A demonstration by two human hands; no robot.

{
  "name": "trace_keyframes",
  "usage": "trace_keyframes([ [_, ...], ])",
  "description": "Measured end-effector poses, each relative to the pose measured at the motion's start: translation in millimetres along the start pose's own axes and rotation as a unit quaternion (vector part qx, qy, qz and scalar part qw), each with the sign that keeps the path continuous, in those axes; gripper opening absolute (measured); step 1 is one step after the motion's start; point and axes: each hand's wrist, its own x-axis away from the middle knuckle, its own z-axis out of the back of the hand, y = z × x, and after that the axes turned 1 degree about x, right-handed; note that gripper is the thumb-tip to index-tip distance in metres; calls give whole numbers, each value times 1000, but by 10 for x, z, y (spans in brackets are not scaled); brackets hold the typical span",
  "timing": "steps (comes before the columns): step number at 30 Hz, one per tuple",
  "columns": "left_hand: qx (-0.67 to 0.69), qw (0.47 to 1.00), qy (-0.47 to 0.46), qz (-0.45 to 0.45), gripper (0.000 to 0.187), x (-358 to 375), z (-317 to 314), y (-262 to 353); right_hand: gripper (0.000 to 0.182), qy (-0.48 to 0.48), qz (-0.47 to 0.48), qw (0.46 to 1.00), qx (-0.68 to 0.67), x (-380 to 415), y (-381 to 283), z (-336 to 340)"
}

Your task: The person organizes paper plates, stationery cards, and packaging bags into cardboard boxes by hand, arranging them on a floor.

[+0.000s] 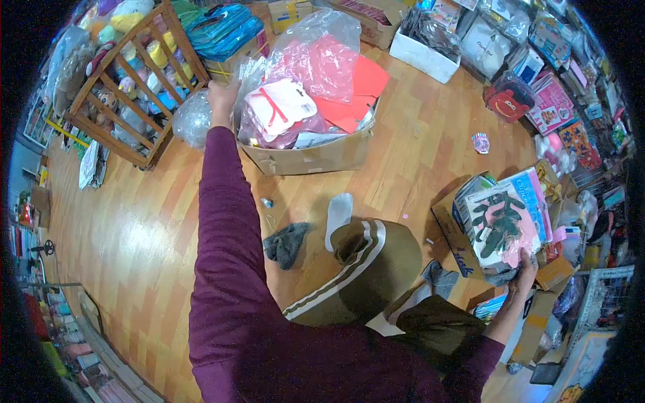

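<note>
My left hand [224,99] reaches forward to the left rim of a large cardboard box [302,161]. Its fingers look closed on a clear plastic bag [193,121], which bulges out beside the wrist. Inside that box lie a white packet with a red ribbon shape [279,111], red sheets [349,101] and more clear plastic. On my right, my right hand [526,270] grips the lower edge of a flat packet with dark green leaf-like shapes [500,225]. This packet rests on top of a smaller box [463,245] filled with flat packages; part of the fingers is hidden beneath it.
A wooden crate of plush toys [124,107] stands at the far left, near blue plastic packs [225,30]. Several packaged goods line the right side, with a white box [423,57] behind. Grey socks [287,245] and a small round packet [480,142] lie on the wooden floor.
</note>
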Motion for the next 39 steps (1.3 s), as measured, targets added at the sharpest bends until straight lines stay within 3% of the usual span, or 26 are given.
trace_keyframes([
  [2, 31, 999, -7, 15, 62, -173, -270, -251, 31, 29, 25, 999, 34, 23, 4, 0],
  [4, 144, 978, -151, 25, 50, -213, -405, -350, 29, 18, 17, 999, 30, 0, 45, 72],
  [5, 140, 978, -150, 30, 50, -222, -487, -408, 28, 47, 7, 998, 35, 0, 52, 95],
  [7, 41, 994, -77, -63, 34, -62, -644, -289, 32, 47, -11, 998, 51, -69, 136, 210],
  [8, -15, 994, 21, -108, 24, 161, -613, -143, 30, 51, -12, 996, 73, -104, 162, 275],
  [10, -16, 996, 50, -72, 17, 348, -618, -20, 28, 46, -4, 996, 78, -59, 119, 205],
  [12, -44, 995, 8, -86, 12, 545, -513, 108, 25, 44, -26, 993, 111, -37, 62, 106],
  [15, -108, 988, -40, -105, 18, 681, -430, 166, 23, 5, -31, 994, 106, -115, 98, 199],
  [17, -148, 978, -67, -134, 18, 771, -343, 201, 23, 27, -44, 993, 104, -36, 21, -25],
  [18, -149, 974, -68, -157, 18, 797, -296, 223, 23, 45, -43, 993, 99, -43, 45, -37],
  [21, -132, 966, -59, -212, 16, 888, -224, 292, 23, -29, -13, 987, 156, -179, 98, 78],
  [24, -115, 966, -53, -227, 15, 891, -211, 273, 21, -21, -71, 995, 70, -318, 167, 126],
  [28, -103, 968, -85, -211, 14, 938, -126, 288, 23, -22, -70, 993, 88, -573, 253, 287],
  [30, -75, 972, -57, -214, 16, 1008, -143, 250, 27, -37, -48, 988, 143, -606, 234, 313],
  [31, -52, 973, -103, -199, 19, 1032, -60, 262, 31, -47, 8, 964, 262, -447, 130, 145],
  [32, -51, 974, -104, -197, 19, 1054, -33, 233, 31, -47, 9, 963, 264, -426, 108, 77],
  [34, -5, 970, -128, -205, 27, 1103, -21, 180, 31, -38, -75, 985, 150, -403, 107, 30],
  [39, -5, 970, -92, -227, 34, 1237, -29, 129, 24, -22, -80, 993, 82, -232, 40, -132],
])
